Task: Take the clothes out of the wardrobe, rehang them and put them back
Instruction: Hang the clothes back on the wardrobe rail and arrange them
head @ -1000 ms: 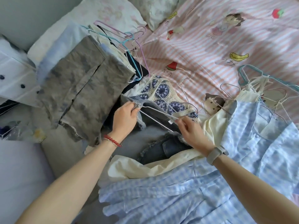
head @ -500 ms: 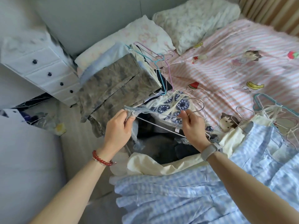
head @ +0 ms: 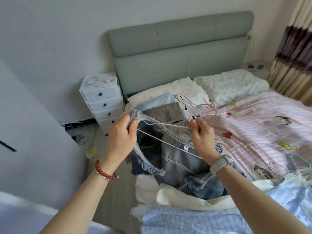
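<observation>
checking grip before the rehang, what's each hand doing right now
Left hand: grips the denim garment's waistband.
Right hand: pinches the wire hanger.

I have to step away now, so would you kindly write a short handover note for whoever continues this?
Left hand grips the frayed denim garment at its waistband. Right hand pinches the white wire hanger at its end. Both are lifted over the bed. The garment is not yet seated on the hanger. The hung pile lies by the pillows; the blue checked dress waits nearer. Nothing seen returned to the wardrobe.
</observation>
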Tool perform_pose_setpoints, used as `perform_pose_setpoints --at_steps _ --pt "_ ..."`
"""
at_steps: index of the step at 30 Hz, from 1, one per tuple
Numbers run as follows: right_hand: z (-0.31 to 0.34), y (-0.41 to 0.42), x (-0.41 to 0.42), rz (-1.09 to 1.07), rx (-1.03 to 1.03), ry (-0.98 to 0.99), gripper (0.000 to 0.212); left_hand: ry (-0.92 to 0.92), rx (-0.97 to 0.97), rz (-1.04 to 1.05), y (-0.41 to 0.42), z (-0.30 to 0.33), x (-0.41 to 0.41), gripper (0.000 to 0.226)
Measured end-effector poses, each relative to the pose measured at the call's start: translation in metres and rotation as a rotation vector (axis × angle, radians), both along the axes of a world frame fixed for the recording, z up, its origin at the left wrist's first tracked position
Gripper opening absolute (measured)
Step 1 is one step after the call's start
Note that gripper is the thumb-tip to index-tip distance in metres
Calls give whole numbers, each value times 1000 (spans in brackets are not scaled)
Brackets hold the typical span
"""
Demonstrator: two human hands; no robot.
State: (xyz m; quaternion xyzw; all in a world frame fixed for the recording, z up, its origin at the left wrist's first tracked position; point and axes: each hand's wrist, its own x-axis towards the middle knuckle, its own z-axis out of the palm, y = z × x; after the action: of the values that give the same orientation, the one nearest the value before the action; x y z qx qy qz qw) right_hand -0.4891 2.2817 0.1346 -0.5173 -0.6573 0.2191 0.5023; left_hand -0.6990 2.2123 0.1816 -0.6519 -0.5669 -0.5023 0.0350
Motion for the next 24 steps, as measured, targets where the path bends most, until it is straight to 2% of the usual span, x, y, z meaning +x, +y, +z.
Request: perform_pose_setpoints --at_steps 4,9,12,15,21,24 --pt "37 -21 -37 68 91 -7 41 28 35 65 -43 24 -36 25" --pt "87 -47 -73 112 154 59 31 67 85 106 -102 56 -59 26" --pt "124 -60 -89 94 220 123 31 126 162 152 -125 81 -66 14" --pt "148 -76 -103 114 254 144 32 212 222 218 -150 98 -75 25" --pt "184 -105 -125 192 390 43 37 356 254 305 -200 113 -94 25" --pt "207 -114 -127 189 525 -36 42 296 257 286 -212 118 -94 21"
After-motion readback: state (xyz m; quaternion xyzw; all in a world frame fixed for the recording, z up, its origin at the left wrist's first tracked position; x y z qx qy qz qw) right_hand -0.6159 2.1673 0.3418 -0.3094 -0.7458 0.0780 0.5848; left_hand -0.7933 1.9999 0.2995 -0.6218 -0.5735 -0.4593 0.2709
